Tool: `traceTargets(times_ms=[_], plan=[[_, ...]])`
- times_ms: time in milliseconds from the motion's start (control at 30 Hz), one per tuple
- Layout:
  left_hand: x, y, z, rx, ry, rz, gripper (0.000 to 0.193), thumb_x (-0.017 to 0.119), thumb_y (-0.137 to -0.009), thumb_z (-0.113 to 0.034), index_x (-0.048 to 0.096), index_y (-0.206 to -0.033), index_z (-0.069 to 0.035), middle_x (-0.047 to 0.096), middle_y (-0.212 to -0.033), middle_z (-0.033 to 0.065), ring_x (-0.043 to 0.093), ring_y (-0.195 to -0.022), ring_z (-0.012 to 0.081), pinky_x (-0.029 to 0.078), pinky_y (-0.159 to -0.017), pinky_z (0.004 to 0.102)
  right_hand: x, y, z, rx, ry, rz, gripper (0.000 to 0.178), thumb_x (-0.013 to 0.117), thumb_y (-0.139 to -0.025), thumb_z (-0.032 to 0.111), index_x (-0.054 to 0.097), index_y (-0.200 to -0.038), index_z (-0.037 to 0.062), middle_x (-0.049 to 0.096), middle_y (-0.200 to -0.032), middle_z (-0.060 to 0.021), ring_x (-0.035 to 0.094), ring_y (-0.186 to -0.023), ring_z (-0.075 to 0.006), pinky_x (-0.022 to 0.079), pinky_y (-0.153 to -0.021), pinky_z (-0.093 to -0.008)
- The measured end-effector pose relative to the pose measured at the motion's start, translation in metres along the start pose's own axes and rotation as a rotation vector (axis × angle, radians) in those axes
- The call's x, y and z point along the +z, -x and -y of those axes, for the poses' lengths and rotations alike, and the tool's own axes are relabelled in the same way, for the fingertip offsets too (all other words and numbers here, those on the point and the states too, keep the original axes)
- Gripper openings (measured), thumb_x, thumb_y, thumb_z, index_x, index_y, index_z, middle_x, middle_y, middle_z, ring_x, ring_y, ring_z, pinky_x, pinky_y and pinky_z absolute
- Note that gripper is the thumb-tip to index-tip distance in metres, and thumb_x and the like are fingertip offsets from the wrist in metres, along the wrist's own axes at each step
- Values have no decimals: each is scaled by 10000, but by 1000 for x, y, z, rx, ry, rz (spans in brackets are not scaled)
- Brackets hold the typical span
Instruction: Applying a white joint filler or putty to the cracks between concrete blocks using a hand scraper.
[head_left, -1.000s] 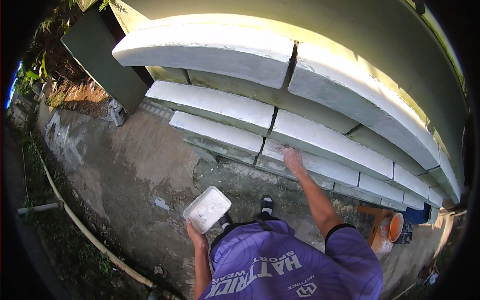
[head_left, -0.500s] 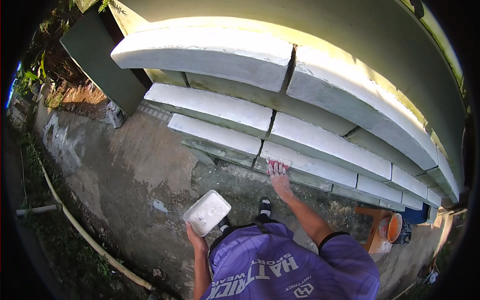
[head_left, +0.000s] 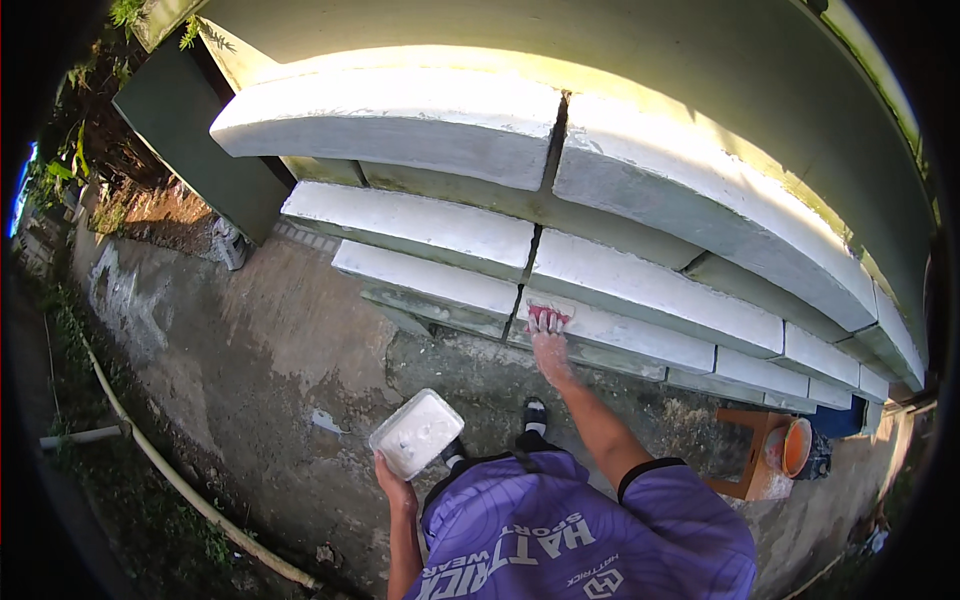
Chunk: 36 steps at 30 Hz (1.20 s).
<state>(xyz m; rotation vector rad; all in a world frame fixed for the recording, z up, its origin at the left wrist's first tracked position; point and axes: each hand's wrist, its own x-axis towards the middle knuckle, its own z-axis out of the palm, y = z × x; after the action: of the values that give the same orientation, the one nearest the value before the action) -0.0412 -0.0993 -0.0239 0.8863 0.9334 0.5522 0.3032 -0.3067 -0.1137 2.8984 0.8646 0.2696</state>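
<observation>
My right hand (head_left: 548, 335) is closed round a small red spreader (head_left: 543, 314) and presses it on the white-coated top of the lowest ledge (head_left: 635, 334), just right of a dark vertical gap. White smears cover its fingers and wrist. Held low in front of me, a white rectangular tray (head_left: 390, 457) contains thick white paste (head_left: 422, 430). My left hand (head_left: 396, 487) grips the near left corner of that tray, thumb along its side. Most of the spreader's far edge blends into the pale coating.
Longer white ledges (head_left: 440, 228) rise in tiers towards the wall. At the right stand a wooden stool (head_left: 745, 462) and an orange bucket (head_left: 797, 447). A bottle-like container (head_left: 229, 245) sits by a green panel (head_left: 195, 125). A pale pipe (head_left: 170, 475) crosses the left side.
My right hand has slid the spreader slightly left and farther from me along the ledge top. My left hand keeps hold of the tray. The view has shifted a little.
</observation>
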Motion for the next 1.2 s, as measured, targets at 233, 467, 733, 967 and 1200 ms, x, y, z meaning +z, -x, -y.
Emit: traceTargets(times_ms=[233, 467, 733, 967, 1200], plan=[[6, 4, 2, 10, 30, -47, 535, 358, -968, -412, 404, -1314, -6, 481, -1281, 111, 494, -1157, 225, 383, -978, 360, -19, 52, 26, -67, -147, -17, 455, 479, -842, 149, 468, -1291, 70, 504, -1270, -184, 484, -1180, -351, 368, -1002, -462], [17, 6, 0, 33, 22, -41, 534, 365, -965, -422, 427, -1293, -6, 503, -1252, 107, 509, -1135, 219, 401, -954, 353, -15, 7, -46, 66, -192, -45, 437, 472, -840, 135, 481, -1273, 76, 518, -1253, -150, 488, -1175, -338, 368, -1009, -448], [24, 10, 9, 11, -16, -11, 546, 374, -962, -435, 387, -1328, -30, 466, -1304, 100, 465, -1191, 221, 350, -1013, 369, 1, 75, -18, 33, -55, -34, 440, 464, -850, 138, 478, -1287, 96, 492, -1291, -150, 461, -1197, -346, 353, -1021, -460], [28, 16, 21, -8, 66, -33, 560, 373, -957, -456, 395, -1323, -33, 474, -1296, 99, 473, -1182, 224, 352, -1011, 371, -28, 77, -63, 63, -274, -182, 434, 495, -830, 114, 507, -1264, 103, 502, -1277, -138, 453, -1215, -295, 348, -1029, -458], [42, 15, 26, -8, 18, -2, 545, 357, -964, -423, 406, -1320, -13, 485, -1277, 112, 487, -1162, 217, 377, -978, 353, 3, 76, -118, 46, -36, -21, 437, 456, -844, 119, 484, -1278, 75, 500, -1286, -146, 468, -1200, -313, 363, -1017, -447]])
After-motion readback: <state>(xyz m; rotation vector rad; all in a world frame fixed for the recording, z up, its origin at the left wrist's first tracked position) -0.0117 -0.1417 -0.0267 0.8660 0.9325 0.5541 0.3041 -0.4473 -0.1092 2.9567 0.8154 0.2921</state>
